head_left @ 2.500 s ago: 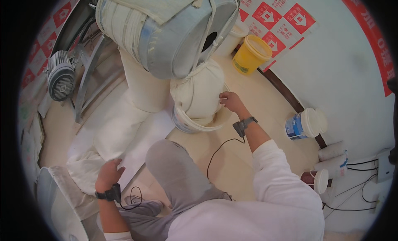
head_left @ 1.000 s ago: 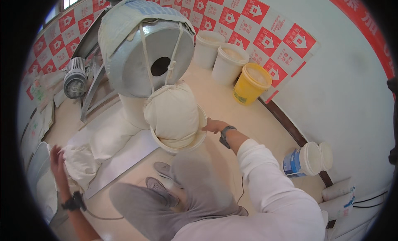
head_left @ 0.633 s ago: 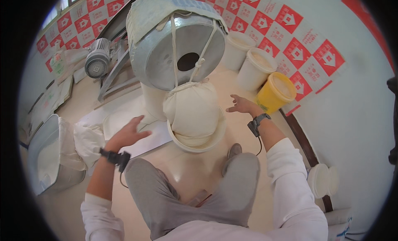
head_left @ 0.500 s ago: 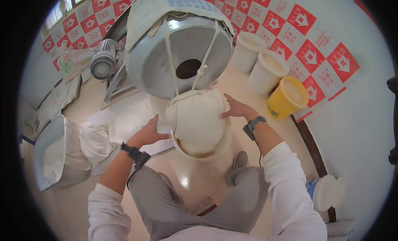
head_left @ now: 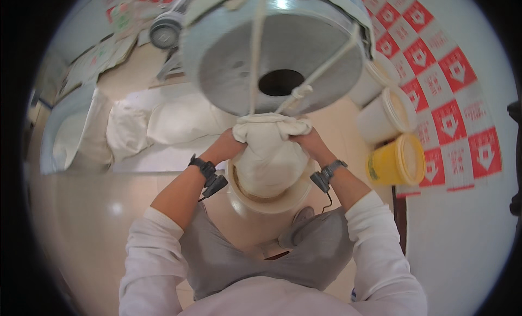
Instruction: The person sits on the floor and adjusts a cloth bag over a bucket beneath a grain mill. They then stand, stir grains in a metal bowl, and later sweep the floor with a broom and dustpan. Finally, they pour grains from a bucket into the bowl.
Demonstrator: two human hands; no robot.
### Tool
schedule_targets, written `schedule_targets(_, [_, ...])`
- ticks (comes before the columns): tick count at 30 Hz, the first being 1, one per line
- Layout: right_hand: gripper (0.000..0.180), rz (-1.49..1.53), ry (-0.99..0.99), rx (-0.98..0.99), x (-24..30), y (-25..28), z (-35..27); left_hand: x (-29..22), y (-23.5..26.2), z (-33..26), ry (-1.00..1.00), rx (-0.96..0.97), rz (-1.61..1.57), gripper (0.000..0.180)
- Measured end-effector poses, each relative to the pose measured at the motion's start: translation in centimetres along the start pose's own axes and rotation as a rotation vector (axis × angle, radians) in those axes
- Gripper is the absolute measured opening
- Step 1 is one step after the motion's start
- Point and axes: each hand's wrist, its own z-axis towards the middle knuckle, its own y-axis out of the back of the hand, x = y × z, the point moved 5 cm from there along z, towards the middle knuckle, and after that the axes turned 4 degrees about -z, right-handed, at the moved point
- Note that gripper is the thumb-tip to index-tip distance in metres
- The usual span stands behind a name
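Pale flooring [head_left: 98,218] and a red-and-white checked wall covering [head_left: 418,55] frame a tilted grey metal drum [head_left: 228,49] above a round white tub [head_left: 272,208]. Within the tub's near rim sits a cream cloth bag [head_left: 269,172], plump below, creased and bunched at the neck, its top rising over the far edge. Apparently full, the bag looks weighty but soft, liable to sag and shift; its dry-looking fabric should grip well, and the gathered neck seems the best hold. A person's left hand [head_left: 228,144] and right hand [head_left: 314,143] clasp opposite sides of that neck, fingers partly hidden in the folds. Two pale cords [head_left: 255,55], one knotted, run down the drum's face to the bag's top.
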Motion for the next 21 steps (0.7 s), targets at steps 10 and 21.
schedule_targets(10, [0.074, 0.298, -0.346, 0.259, 2.5, -3.0, -4.8, -3.4, -1.2, -6.2, 0.410, 0.080, -0.355, 0.059])
schedule_targets(21, [0.054, -0.670, -0.341, 0.165, -0.2, -0.8, -8.3, -0.5, -7.5, -8.3, 0.084, 0.400, 0.286, 0.040])
